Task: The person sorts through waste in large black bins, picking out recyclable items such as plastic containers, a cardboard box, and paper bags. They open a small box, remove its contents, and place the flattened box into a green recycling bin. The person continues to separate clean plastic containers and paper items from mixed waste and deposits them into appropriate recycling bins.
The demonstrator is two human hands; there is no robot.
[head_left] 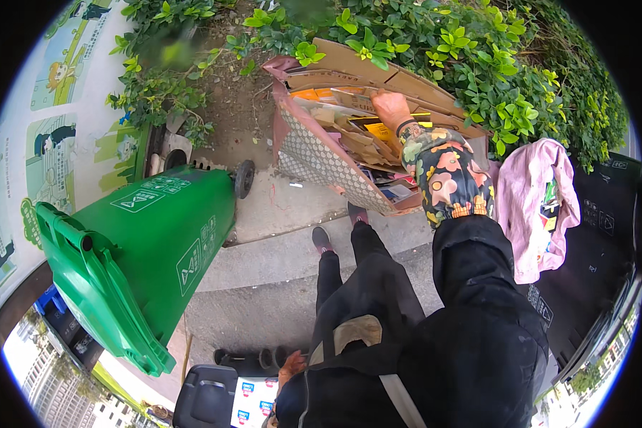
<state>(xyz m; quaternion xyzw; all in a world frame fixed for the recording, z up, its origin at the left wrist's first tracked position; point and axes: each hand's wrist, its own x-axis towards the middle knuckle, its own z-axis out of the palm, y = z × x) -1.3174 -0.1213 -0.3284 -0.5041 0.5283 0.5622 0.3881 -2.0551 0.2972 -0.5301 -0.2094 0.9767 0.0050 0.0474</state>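
My right hand (393,108), in a flower-patterned sleeve cover (444,171), reaches into a large open container (326,155) with patterned sides and a pinkish edge. Its fingers are curled against a brown cardboard sheet (353,99) inside; whether they grip it is hidden. Flattened cardboard pieces (366,136), a yellow printed package (383,132) and orange packaging (315,94) fill the container around and below the wrist. Low by my body, my left hand (292,365) is partly covered by my jacket, beside a white printed box (253,398). Its fingertips are too small to read.
A green wheeled bin (155,224) stands on the left, lid shut. On the right, a pink cloth bundle (524,192) holding packaging rests against a dark bin (599,235). A leafy hedge (460,69) overhangs the container's far side. A concrete kerb (267,262) crosses near my feet.
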